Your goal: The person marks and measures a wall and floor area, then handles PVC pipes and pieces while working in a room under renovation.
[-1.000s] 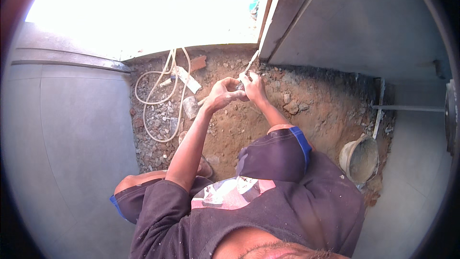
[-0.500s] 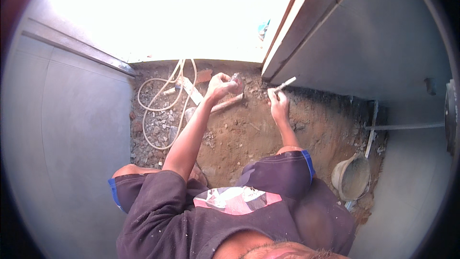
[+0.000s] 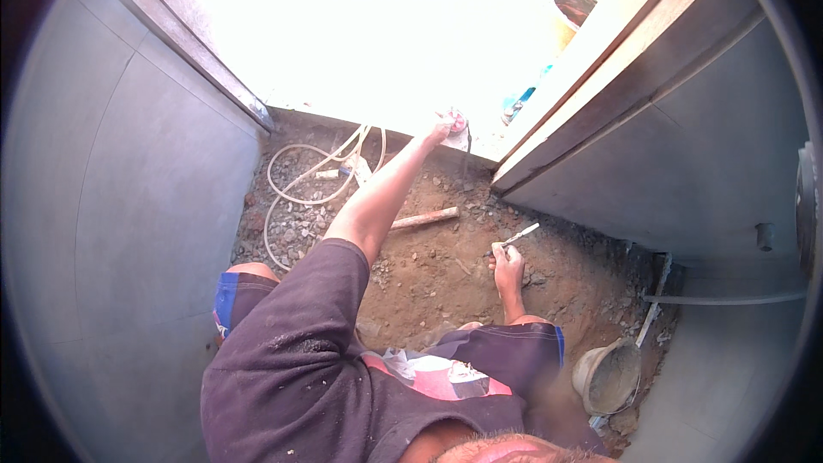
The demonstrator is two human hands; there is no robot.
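Observation:
My left arm is stretched far forward, with my left hand [image 3: 441, 128] at the bright doorway threshold. Its fingers are closed on a small reddish, shiny thing [image 3: 457, 123] whose kind I cannot make out; a dark narrow strip shows beside it. Over the dirt floor, close to my right knee, my right hand [image 3: 508, 267] grips a thin stick-like tool [image 3: 523, 232] with a pale end pointing up and right. A wooden stick [image 3: 426, 219] lies on the soil between my two arms.
A looped cream hose [image 3: 296, 200] rests on rubble at the left. Grey walls [image 3: 146, 197] flank me. A bucket [image 3: 607, 377] with grey contents stands at lower right, near a grey pipe [image 3: 724, 298]. Wooden door framing [image 3: 600, 69] rises at the right of the glaring doorway.
My left hand has moved forward to the threshold with the reddish thing. My right hand stays near the ground, still gripping the thin tool. The whole view has shifted and turned.

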